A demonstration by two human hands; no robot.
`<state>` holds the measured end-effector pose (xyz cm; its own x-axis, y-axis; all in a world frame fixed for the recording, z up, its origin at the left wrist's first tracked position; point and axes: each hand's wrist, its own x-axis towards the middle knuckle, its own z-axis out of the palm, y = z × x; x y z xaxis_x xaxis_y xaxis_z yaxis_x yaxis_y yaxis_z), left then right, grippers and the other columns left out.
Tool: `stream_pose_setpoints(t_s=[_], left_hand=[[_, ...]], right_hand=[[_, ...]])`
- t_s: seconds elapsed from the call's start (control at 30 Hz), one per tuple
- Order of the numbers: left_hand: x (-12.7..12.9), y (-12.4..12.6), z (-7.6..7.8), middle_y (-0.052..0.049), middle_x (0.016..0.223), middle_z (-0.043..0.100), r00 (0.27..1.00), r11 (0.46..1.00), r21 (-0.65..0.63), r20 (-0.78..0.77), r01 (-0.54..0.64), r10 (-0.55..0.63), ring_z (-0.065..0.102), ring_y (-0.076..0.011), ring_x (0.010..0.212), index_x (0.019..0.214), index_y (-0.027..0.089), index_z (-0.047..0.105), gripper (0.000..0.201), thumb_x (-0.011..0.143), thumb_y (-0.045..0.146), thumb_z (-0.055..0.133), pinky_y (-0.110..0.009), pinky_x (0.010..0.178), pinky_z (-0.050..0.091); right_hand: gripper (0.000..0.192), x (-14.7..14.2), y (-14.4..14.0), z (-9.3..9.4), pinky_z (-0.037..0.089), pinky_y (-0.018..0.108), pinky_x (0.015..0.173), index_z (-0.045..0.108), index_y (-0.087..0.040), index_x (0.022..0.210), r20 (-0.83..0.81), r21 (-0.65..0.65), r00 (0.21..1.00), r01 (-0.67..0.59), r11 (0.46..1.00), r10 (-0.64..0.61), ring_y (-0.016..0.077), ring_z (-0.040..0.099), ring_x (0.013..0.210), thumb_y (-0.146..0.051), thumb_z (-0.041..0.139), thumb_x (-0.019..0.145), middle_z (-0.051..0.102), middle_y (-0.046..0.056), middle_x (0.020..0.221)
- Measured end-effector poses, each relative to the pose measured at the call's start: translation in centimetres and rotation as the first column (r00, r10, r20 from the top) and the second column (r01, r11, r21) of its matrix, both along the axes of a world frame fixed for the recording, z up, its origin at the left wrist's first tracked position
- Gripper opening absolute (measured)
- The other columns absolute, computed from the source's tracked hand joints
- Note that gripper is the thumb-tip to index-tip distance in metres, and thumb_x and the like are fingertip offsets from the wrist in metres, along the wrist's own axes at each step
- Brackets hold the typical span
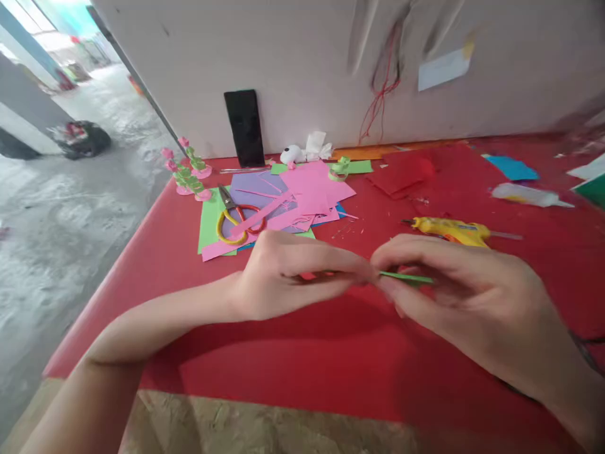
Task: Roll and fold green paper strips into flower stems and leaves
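hands: left hand and right hand meeting fingertip to fingertip over the table middle, paper strip lying between them
paper stack: sitting behind the left hand, toward the far-left corner
scissors: lying on the stack's left part
paper flowers: standing at the far-left corner
glue gun: lying behind the right hand
glue bottle: lying further back, near the right edge

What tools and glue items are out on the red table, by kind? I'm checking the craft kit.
Scissors: 1
Yellow glue gun: 1
Glue bottle: 1
Green tape roll: 1
Total: 4
Both hands, left hand and right hand, pinch a green paper strip.
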<state>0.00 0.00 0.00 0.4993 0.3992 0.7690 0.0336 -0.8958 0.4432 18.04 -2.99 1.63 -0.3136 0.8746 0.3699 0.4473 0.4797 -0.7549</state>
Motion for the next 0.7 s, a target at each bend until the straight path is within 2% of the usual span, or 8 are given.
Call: stream_pose_setpoints(t_s=[0.1,0.2,0.3,0.37,0.47,0.6,0.7], left_hand=[[-0.20,0.19,0.17,-0.008,0.075,0.073,0.998,0.997,0.072,-0.069,0.013,-0.008,0.067,-0.0075,0.064,0.083,0.005,0.066,0.008,0.078,0.003,0.061,-0.011,0.059,0.053],[-0.23,0.27,0.17,-0.007,0.079,0.074,0.997,0.992,0.127,-0.077,-0.011,0.021,0.069,-0.0061,0.069,0.087,0.006,0.065,0.010,0.079,0.003,0.061,-0.008,0.067,0.055],[-0.16,0.25,0.13,-0.008,0.080,0.074,0.999,0.992,0.123,-0.013,-0.030,0.031,0.068,-0.0052,0.068,0.091,0.003,0.062,0.017,0.075,0.005,0.067,-0.006,0.066,0.054],[-0.17,0.22,0.14,-0.008,0.078,0.074,1.000,0.994,0.106,0.006,-0.020,0.020,0.068,-0.0056,0.066,0.088,0.003,0.062,0.014,0.074,0.004,0.066,-0.006,0.063,0.054],[-0.24,0.11,0.24,-0.005,0.075,0.074,1.000,0.997,0.073,-0.025,-0.014,0.015,0.068,-0.0053,0.063,0.082,0.008,0.064,0.009,0.076,0.001,0.061,-0.006,0.060,0.054],[-0.27,-0.09,0.32,-0.004,0.078,0.075,0.998,0.996,0.059,-0.025,-0.064,0.066,0.068,-0.0037,0.064,0.085,0.008,0.064,0.011,0.075,0.004,0.065,-0.003,0.062,0.053],[-0.33,-0.17,0.39,-0.002,0.076,0.074,0.995,0.994,0.066,-0.059,-0.082,0.086,0.067,-0.0043,0.060,0.083,0.010,0.064,0.010,0.076,0.004,0.064,-0.005,0.059,0.053]], right_hand=[[0.008,0.52,-0.37,0.33,0.046,0.008,0.051,0.062,-0.025,0.070,0.014,-0.012,1.000,0.022,1.000,-0.022,0.0038,0.058,0.060,-0.021,0.059,0.077,0.065,-0.008,0.067],[0.008,0.72,-0.52,0.43,0.047,0.009,0.051,0.063,-0.026,0.070,-0.002,-0.001,0.999,0.040,0.999,-0.040,0.0047,0.059,0.060,-0.023,0.060,0.077,0.066,-0.008,0.068],[0.008,0.74,-0.60,0.41,0.050,0.012,0.051,0.063,-0.025,0.070,-0.013,0.044,0.999,0.048,0.998,-0.048,0.0065,0.060,0.060,-0.025,0.061,0.077,0.066,-0.007,0.068],[0.008,0.78,-0.66,0.43,0.049,0.012,0.048,0.063,-0.026,0.070,0.004,0.072,0.998,0.059,0.996,-0.060,0.0066,0.060,0.059,-0.026,0.061,0.078,0.066,-0.007,0.067],[0.010,0.89,-0.73,0.55,0.046,0.011,0.045,0.062,-0.026,0.069,0.037,0.094,0.997,0.067,0.993,-0.071,0.0056,0.060,0.058,-0.022,0.061,0.078,0.066,-0.008,0.066],[0.009,1.02,-0.75,0.68,0.046,0.011,0.044,0.062,-0.026,0.069,0.049,0.121,0.996,0.069,0.990,-0.076,0.0055,0.061,0.059,-0.021,0.062,0.077,0.066,-0.009,0.067],[0.009,0.98,-0.70,0.62,0.046,0.010,0.045,0.062,-0.026,0.070,0.050,0.127,0.996,0.062,0.990,-0.069,0.0051,0.061,0.059,-0.019,0.062,0.076,0.067,-0.009,0.068]])
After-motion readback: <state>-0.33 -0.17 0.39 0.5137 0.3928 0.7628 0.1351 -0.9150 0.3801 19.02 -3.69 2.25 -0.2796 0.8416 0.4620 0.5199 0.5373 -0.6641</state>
